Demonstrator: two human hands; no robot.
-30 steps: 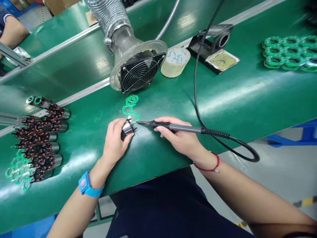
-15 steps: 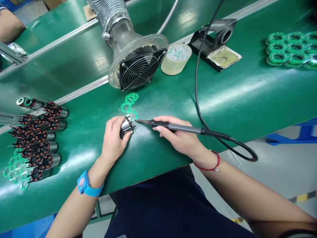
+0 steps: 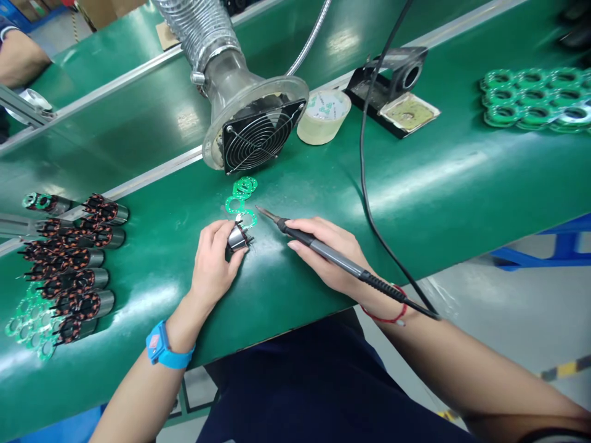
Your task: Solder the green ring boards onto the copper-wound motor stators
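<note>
My left hand (image 3: 212,261) is closed round a small silver motor stator (image 3: 239,237), pressing it against the green bench mat (image 3: 415,178). My right hand (image 3: 330,252) grips a grey soldering iron (image 3: 323,252) like a pen. Its tip points up and to the left, a short way right of the stator and not touching it. Just beyond the stator lie a few green ring-shaped circuit boards (image 3: 241,194). The iron's black cable (image 3: 364,166) runs back across the bench.
A fume extractor fan on a ribbed hose (image 3: 253,132) stands behind the work spot, with a tape roll (image 3: 323,117) and a soldering iron stand (image 3: 392,89) to its right. Wound stators (image 3: 74,264) lie in a row at left. Green boards (image 3: 535,98) are stacked far right. Another person's arm (image 3: 21,61) shows top left.
The soldering iron has swung: its tip lifted off the stator and moved up and right, and the handle now slants toward my wrist. My left hand keeps the stator in place.
</note>
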